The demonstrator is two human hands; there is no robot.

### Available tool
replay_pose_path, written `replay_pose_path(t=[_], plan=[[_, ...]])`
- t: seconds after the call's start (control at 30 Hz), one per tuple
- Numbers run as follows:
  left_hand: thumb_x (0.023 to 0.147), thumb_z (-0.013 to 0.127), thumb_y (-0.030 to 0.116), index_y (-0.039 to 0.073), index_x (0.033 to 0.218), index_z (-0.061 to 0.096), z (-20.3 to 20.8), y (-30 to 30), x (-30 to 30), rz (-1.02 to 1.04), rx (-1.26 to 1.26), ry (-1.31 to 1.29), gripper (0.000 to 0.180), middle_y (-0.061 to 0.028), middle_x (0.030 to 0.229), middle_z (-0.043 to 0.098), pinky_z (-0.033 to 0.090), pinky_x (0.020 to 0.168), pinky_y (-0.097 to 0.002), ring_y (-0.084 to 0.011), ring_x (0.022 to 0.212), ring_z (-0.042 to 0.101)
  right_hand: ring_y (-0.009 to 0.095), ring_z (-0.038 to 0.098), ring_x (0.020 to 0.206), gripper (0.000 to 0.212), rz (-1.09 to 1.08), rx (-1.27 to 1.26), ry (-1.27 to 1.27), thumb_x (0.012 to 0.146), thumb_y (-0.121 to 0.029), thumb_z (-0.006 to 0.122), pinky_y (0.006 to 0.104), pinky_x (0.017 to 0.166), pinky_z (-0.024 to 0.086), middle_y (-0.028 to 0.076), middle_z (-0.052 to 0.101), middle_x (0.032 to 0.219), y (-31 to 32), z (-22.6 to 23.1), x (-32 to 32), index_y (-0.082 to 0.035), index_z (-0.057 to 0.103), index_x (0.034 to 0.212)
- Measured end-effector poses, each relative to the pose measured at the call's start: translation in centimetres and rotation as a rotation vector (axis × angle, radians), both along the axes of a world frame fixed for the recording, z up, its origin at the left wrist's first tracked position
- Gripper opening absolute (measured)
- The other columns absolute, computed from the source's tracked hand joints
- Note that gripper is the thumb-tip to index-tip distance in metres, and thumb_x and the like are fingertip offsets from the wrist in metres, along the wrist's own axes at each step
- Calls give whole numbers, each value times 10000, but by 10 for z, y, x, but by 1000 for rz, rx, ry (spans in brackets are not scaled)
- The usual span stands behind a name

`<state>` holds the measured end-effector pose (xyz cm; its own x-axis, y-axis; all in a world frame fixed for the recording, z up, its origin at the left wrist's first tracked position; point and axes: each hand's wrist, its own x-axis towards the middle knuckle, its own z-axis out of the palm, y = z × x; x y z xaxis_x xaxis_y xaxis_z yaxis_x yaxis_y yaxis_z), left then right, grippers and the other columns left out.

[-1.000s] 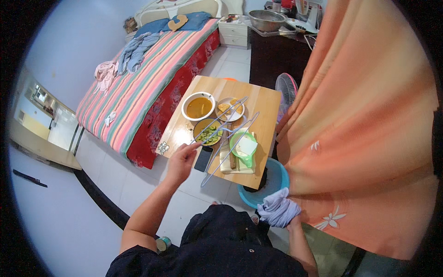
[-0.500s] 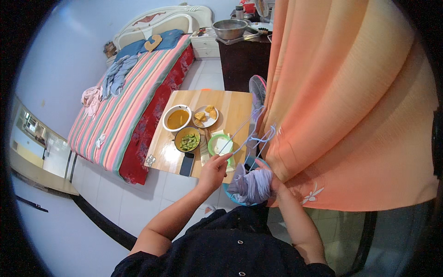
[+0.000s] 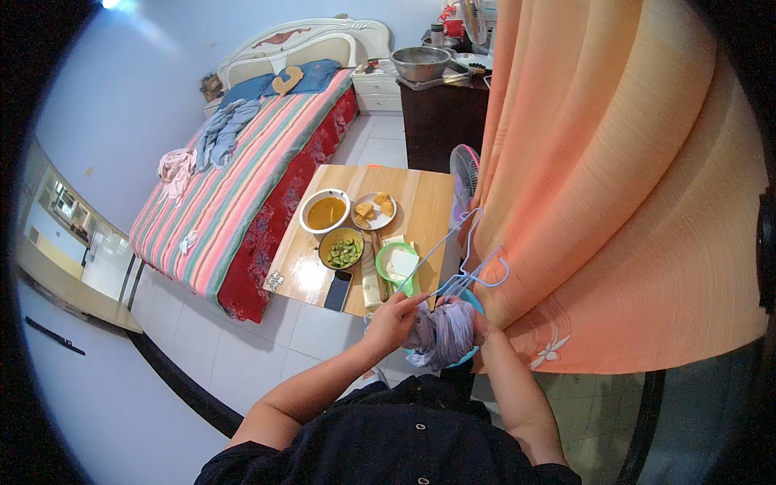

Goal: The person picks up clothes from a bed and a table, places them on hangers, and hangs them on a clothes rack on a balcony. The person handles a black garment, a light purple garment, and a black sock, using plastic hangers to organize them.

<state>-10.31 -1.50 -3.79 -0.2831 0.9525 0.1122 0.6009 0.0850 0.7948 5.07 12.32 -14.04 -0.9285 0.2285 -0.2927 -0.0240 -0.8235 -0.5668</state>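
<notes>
A bunched grey-purple garment [image 3: 443, 338] hangs between my hands, close to my body. My left hand [image 3: 392, 323] is closed, thumb and fingers pinching the thin wire of a light blue clothes hanger [image 3: 458, 283]. Several such hangers fan out above the cloth, their hooks towards the curtain. My right hand [image 3: 478, 325] is closed round the right side of the garment, which hides some of its fingers. Below the cloth, part of a blue basin [image 3: 471, 301] shows.
Ahead stands a wooden table [image 3: 299, 267] bearing a soup bowl [image 3: 325, 212], cucumber bowl [image 3: 341, 248], plate of yellow pieces [image 3: 373, 211], green dish [image 3: 398, 263] and phone [image 3: 339, 290]. An orange curtain [image 3: 598, 178] hangs close on the right. A striped bed [image 3: 234, 194] stands far left; a fan [image 3: 465, 171] behind the table.
My left hand has come down and right, nearer the garment. The hangers have swung lower and further right. The garment is bunched more closely between both hands.
</notes>
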Motion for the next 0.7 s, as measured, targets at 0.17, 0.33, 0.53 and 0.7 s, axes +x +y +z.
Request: replay_pose_path(t=[0.17,0.33,0.53,0.7], plan=[[802,495,51,145,1093,574,-11,-1,-14,22,-63,274,316,-145,810,522,446,640,-401,-340,728,547,172,580,865,170,94,137,30,858,-145,473,297,789,471,70,577,938,3,10,8,-44,524,985],[798,529,76,84,1057,557,-47,-4,-33,174,1,72,261,-75,714,497,419,579,-337,-228,644,525,179,583,865,173,98,141,-46,848,-179,503,306,762,483,66,582,938,0,-3,21,-67,531,977],[818,589,142,11,940,551,-51,-12,-14,215,-27,-657,183,19,690,490,370,566,-202,-60,651,454,166,577,830,144,131,398,-356,837,-141,515,305,752,478,48,597,912,-13,-14,20,-67,572,946],[786,653,208,19,898,556,-24,-8,33,40,-28,-352,240,-28,747,576,434,554,-230,-73,617,516,127,538,783,148,101,615,-407,768,-119,573,287,721,452,32,604,868,-12,-91,8,-70,609,903]])
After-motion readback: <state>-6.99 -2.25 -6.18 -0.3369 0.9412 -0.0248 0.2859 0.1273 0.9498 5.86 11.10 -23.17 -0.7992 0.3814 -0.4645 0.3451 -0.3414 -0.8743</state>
